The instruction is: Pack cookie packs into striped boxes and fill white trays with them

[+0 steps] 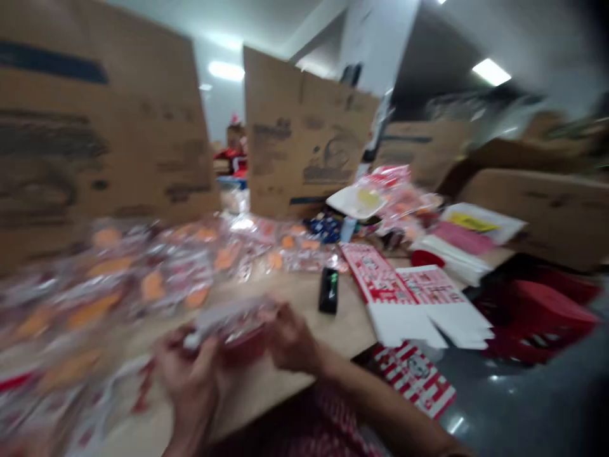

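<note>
Between my two hands, above the near part of the table, is a clear plastic packet with something reddish in it; motion blur hides its exact kind. My left hand is closed round its left end, thumb toward me. At the right end, the fingers of my right hand are bent and pinch the packet. Left of my hands and behind them lie several clear bags with orange pieces inside. A black object, perhaps a phone, lies beyond my right hand.
Red-and-white printed cartons lie flat at the table's right edge. A red plastic basket stands further right. Tall cardboard sheets wall the far side. Plastic bags are heaped at the back right. Another printed carton lies lower down.
</note>
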A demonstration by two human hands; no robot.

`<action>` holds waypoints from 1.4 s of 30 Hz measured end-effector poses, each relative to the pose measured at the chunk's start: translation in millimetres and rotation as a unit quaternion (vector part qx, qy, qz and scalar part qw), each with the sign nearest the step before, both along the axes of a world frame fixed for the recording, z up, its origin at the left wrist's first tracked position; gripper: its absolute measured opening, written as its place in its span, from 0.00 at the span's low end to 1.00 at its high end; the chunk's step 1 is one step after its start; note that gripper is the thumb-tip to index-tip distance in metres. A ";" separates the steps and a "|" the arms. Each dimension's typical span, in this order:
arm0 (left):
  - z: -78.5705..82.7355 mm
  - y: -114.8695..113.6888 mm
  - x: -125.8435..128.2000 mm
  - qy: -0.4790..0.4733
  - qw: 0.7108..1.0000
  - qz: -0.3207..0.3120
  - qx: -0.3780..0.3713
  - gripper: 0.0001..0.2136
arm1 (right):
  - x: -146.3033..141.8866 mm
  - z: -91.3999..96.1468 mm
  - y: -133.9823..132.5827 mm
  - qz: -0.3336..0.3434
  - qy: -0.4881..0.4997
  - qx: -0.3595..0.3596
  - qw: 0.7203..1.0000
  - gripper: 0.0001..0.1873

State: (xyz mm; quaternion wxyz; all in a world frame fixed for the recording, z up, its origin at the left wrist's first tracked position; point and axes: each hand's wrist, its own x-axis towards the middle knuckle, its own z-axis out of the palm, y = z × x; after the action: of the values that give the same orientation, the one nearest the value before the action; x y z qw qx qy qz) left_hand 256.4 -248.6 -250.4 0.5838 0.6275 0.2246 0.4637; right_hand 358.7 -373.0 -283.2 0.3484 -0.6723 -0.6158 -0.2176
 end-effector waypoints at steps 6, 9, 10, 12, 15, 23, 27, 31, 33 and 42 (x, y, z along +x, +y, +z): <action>-14.7 -0.8 -34.9 0.038 0.998 0.043 -0.035 0.12 | 4.6 6.4 -14.0 -0.003 0.032 0.007 0.999 0.30; -15.7 -7.0 -31.3 0.025 0.999 0.008 -0.041 0.13 | 7.0 12.5 -17.4 0.002 0.009 0.006 1.000 0.32; -15.5 -8.3 -30.8 0.020 0.999 0.003 -0.045 0.13 | 7.2 14.2 -18.2 0.006 0.007 0.000 1.000 0.32; -13.9 -9.1 -29.6 0.013 0.998 0.005 -0.056 0.12 | 7.1 17.5 -19.1 0.012 0.015 -0.015 1.000 0.30; -9.2 -7.6 -26.2 0.023 0.998 0.021 -0.062 0.13 | 6.2 22.6 -19.2 0.025 0.038 -0.021 0.999 0.26; -8.3 -8.8 -28.3 0.031 0.997 0.025 -0.065 0.13 | 1.0 39.4 -14.6 0.038 0.117 -0.025 0.992 0.15; -9.1 -8.9 -32.0 0.010 0.997 0.008 -0.082 0.09 | -2.9 45.7 -15.5 0.047 0.118 -0.036 0.991 0.17; -5.2 -11.8 -30.8 0.021 0.997 0.005 -0.079 0.04 | -1.2 48.2 -17.5 0.066 0.117 -0.039 0.990 0.11; -2.8 -14.5 -29.7 0.028 0.996 0.011 -0.078 0.04 | 0.3 49.6 -17.3 0.076 0.125 -0.048 0.988 0.10; -8.2 -9.4 -27.3 -0.017 0.996 0.043 -0.076 0.10 | -5.6 29.9 -24.6 0.058 0.226 0.046 0.971 0.22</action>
State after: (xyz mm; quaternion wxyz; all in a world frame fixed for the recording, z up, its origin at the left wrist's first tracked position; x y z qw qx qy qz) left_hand 229.1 -258.0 -258.6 0.6130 0.5632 0.2760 0.4804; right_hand 353.2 -397.6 -253.3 0.5210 -0.6503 -0.5488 -0.0678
